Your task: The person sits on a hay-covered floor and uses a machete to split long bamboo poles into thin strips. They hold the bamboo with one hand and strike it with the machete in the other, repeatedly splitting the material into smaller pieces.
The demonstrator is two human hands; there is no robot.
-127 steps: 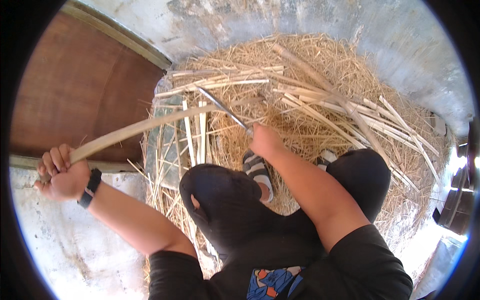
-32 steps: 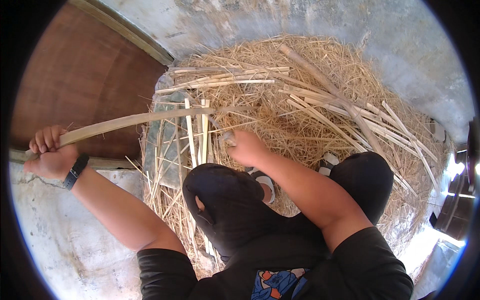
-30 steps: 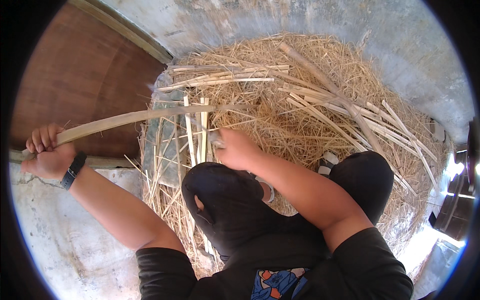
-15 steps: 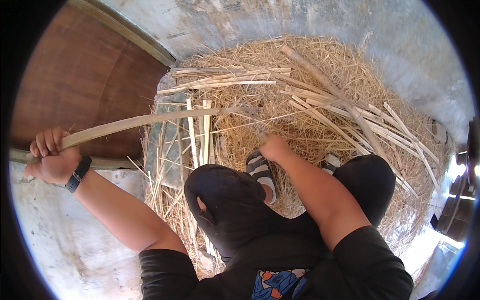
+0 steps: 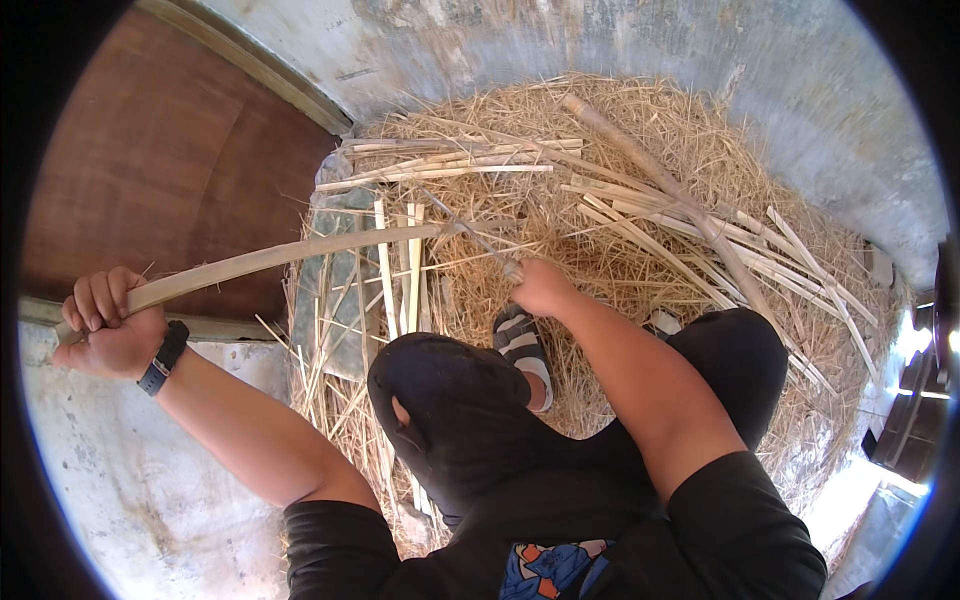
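My left hand (image 5: pixel 105 332) grips the near end of a long pale bamboo strip (image 5: pixel 280 258) that reaches right toward the straw pile. A black band sits on that wrist. My right hand (image 5: pixel 540 287) is closed around the handle of a thin knife (image 5: pixel 470 230), whose blade points up-left and meets the far end of the strip. My knees in black trousers and a striped sandal (image 5: pixel 525 350) are just below the right hand.
A large heap of straw (image 5: pixel 640 160) with several split bamboo slats (image 5: pixel 450 160) and a long bamboo pole (image 5: pixel 660 180) lies ahead. A brown wooden door (image 5: pixel 150 180) stands at the left, concrete floor (image 5: pixel 110 500) below it.
My right hand slid left along the strip, then drew back toward my knee with the knife. My left hand kept hold of the strip and shifted only slightly.
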